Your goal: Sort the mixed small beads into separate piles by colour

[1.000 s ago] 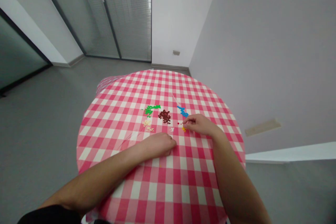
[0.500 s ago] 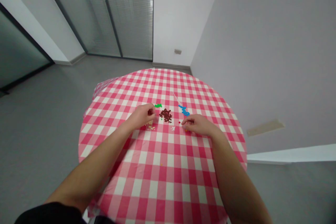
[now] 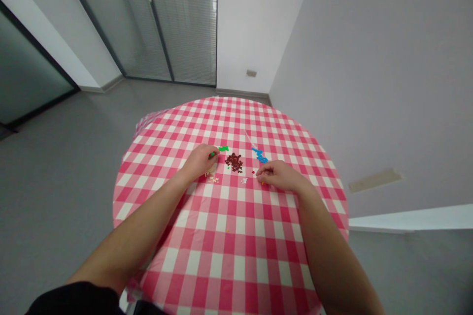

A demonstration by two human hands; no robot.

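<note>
My left hand (image 3: pixel 201 161) rests on the table with its fingers curled in beside a small green heap of pieces (image 3: pixel 223 148). A bit of green shows inside the curl; whether it is held or lies behind the fingers I cannot tell. Tan pieces (image 3: pixel 212 179) lie just below this hand. My right hand (image 3: pixel 277 175) has its fingertips drawn together, and what they hold is hidden. Blue pieces (image 3: pixel 260 155) lie above it, a tiny red piece (image 3: pixel 253 172) sits left of its fingertips, and orange-yellow bits (image 3: pixel 262 183) show beneath. Between the hands is a dark brown pile (image 3: pixel 234 162).
White pieces (image 3: pixel 244 180) lie below the brown pile. A thin pale strip (image 3: pixel 249 137) stretches above the blue pieces. The round table wears a red-and-white checked cloth (image 3: pixel 221 246). A tiny orange speck (image 3: pixel 227 231) lies nearer me. A wall (image 3: pixel 384 83) stands to the right.
My left hand has shifted slightly, its fingers curling closer, and green now shows among them. More of the tan pieces is uncovered. The right hand stays almost where it was.
</note>
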